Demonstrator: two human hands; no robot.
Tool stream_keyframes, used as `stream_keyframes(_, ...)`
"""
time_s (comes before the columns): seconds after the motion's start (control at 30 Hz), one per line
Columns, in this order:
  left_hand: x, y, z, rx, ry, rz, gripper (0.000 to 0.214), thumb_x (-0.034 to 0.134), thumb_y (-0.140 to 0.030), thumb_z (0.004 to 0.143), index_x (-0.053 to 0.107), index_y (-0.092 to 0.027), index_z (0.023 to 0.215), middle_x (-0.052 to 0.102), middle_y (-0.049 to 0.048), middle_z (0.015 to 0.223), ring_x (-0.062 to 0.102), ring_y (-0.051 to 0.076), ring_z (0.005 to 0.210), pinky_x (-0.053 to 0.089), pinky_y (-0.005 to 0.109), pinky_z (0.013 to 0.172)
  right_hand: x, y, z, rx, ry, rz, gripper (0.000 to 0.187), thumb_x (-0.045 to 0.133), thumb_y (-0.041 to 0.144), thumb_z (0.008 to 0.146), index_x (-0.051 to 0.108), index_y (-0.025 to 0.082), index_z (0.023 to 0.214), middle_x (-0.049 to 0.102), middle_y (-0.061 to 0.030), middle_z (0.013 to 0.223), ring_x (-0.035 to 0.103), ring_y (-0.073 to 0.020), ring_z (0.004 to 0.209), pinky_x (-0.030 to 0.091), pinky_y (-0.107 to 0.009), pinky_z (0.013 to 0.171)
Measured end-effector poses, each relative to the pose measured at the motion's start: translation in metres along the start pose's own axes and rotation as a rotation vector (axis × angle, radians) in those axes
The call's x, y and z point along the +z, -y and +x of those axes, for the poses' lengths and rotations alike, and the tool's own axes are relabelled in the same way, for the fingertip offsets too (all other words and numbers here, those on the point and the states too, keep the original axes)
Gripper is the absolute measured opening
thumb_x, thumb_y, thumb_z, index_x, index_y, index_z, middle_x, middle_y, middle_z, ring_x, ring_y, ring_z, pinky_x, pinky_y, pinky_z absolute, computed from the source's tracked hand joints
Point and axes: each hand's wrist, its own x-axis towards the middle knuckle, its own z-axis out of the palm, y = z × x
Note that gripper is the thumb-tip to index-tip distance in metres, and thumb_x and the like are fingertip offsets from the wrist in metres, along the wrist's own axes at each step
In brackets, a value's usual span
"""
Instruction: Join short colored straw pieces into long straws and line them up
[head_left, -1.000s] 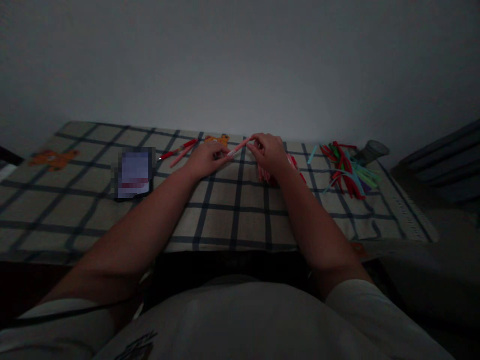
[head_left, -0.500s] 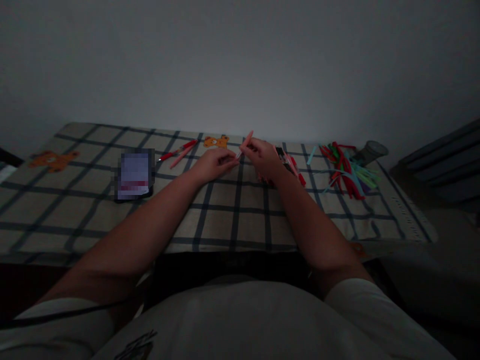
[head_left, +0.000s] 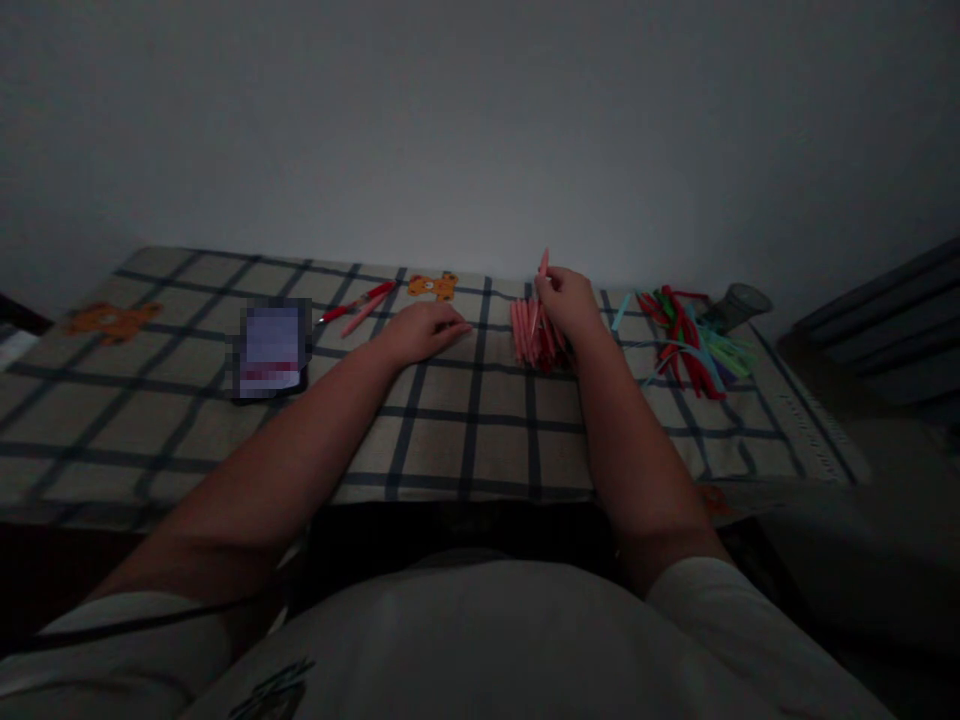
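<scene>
My right hand [head_left: 568, 300] is closed around a slim pink pen [head_left: 544, 262], whose end points up past the fingers. It hovers over the right side of a pile of pink pens [head_left: 527, 335], and the wrist hides part of that pile. To the left, my left hand [head_left: 427, 330] rests just above the checked cloth [head_left: 442, 430]. Its fingers reach out to the right, slightly apart, and I see nothing held in them. Beside it on the left lie a red pen [head_left: 352, 303] and another pink pen [head_left: 367, 311].
A phone [head_left: 270, 345] with a blurred screen lies on the left. Red, blue and green strips [head_left: 686, 345] are heaped on the right, near a clear glass [head_left: 742, 304] lying tilted. A plain wall [head_left: 480, 130] stands behind the table.
My right hand has moved right with the pink pen, away from my left hand to the pile. My left hand has stayed nearly in place, now apart from the pen.
</scene>
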Motion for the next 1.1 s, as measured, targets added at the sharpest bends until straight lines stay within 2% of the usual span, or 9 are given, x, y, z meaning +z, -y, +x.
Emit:
stream_keyframes(0.17,0.0,0.002,0.0,0.001,0.012,0.01,0.052,0.054,-0.061,0.112,0.087,-0.021,0.105,0.087,0.0143,0.105,0.079,0.031,0.102,0.057,0.044,0.093,-0.008,0.006,-0.004,0.052,0.111,-0.113,0.046,0.056,0.029,0.114,0.09,0.007,0.136,0.089,-0.0235,0.13,0.082,-0.0377,0.122,0.059,-0.041,0.104)
stream_keyframes(0.27,0.0,0.001,0.0,0.007,0.016,0.012,0.052,0.053,-0.06,0.112,0.086,-0.02,0.105,0.086,0.0146,0.104,0.079,0.031,0.102,0.057,0.044,0.093,-0.017,0.012,-0.005,0.092,0.163,-0.124,0.044,0.052,0.025,0.116,0.091,0.008,0.126,0.09,-0.0205,0.121,0.082,-0.0341,0.115,0.058,-0.037,0.097)
stream_keyframes(0.43,-0.001,0.001,0.0,-0.007,0.029,0.009,0.051,0.055,-0.06,0.112,0.087,-0.021,0.104,0.087,0.0132,0.103,0.079,0.03,0.101,0.057,0.042,0.092,-0.023,0.017,-0.01,0.148,0.225,-0.193,0.049,0.05,0.033,0.121,0.092,0.008,0.118,0.089,-0.0217,0.113,0.082,-0.0319,0.105,0.055,-0.036,0.089)
stream_keyframes(0.57,-0.001,0.003,0.0,-0.015,0.013,-0.004,0.049,0.057,-0.061,0.111,0.087,-0.023,0.101,0.086,0.0117,0.101,0.078,0.03,0.1,0.057,0.041,0.091,-0.016,0.012,-0.011,0.108,0.223,-0.243,0.044,0.056,0.034,0.117,0.093,0.013,0.126,0.09,-0.0203,0.116,0.082,-0.0321,0.104,0.059,-0.038,0.095)
stream_keyframes(0.7,-0.002,0.002,-0.001,-0.02,-0.001,-0.019,0.046,0.06,-0.061,0.109,0.087,-0.024,0.099,0.086,0.0103,0.098,0.078,0.028,0.097,0.057,0.039,0.09,-0.012,0.009,-0.011,0.075,0.207,-0.278,0.048,0.064,0.033,0.111,0.088,0.011,0.146,0.087,-0.0253,0.142,0.082,-0.0403,0.131,0.062,-0.045,0.109)
stream_keyframes(0.77,-0.002,0.001,-0.001,-0.023,-0.003,-0.021,0.045,0.061,-0.059,0.109,0.087,-0.024,0.098,0.086,0.0099,0.097,0.078,0.027,0.097,0.056,0.038,0.089,-0.012,0.009,-0.012,0.081,0.214,-0.292,0.057,0.066,0.032,0.109,0.081,0.009,0.159,0.082,-0.0266,0.155,0.078,-0.042,0.142,0.061,-0.048,0.117)
stream_keyframes(0.83,-0.003,0.0,-0.001,-0.026,0.003,-0.014,0.044,0.061,-0.058,0.11,0.086,-0.024,0.098,0.086,0.0101,0.097,0.078,0.027,0.097,0.057,0.038,0.089,-0.013,0.011,-0.013,0.073,0.228,-0.3,0.061,0.066,0.031,0.109,0.077,0.011,0.166,0.079,-0.025,0.16,0.076,-0.0417,0.146,0.059,-0.05,0.121)
stream_keyframes(1.0,-0.002,0.002,-0.001,-0.039,0.014,0.012,0.046,0.06,-0.058,0.11,0.087,-0.023,0.098,0.085,0.0112,0.098,0.077,0.029,0.096,0.057,0.04,0.089,-0.016,0.015,-0.015,0.051,0.271,-0.317,0.052,0.066,0.027,0.107,0.086,0.018,0.154,0.085,-0.0195,0.153,0.078,-0.0402,0.139,0.059,-0.049,0.118)
stream_keyframes(1.1,-0.003,0.003,-0.002,-0.06,-0.009,0.039,0.046,0.059,-0.058,0.111,0.088,-0.023,0.103,0.086,0.011,0.103,0.077,0.03,0.102,0.057,0.041,0.093,-0.016,0.016,-0.015,0.053,0.277,-0.323,0.046,0.066,0.027,0.108,0.089,0.019,0.146,0.087,-0.0174,0.146,0.08,-0.0376,0.134,0.059,-0.047,0.114)
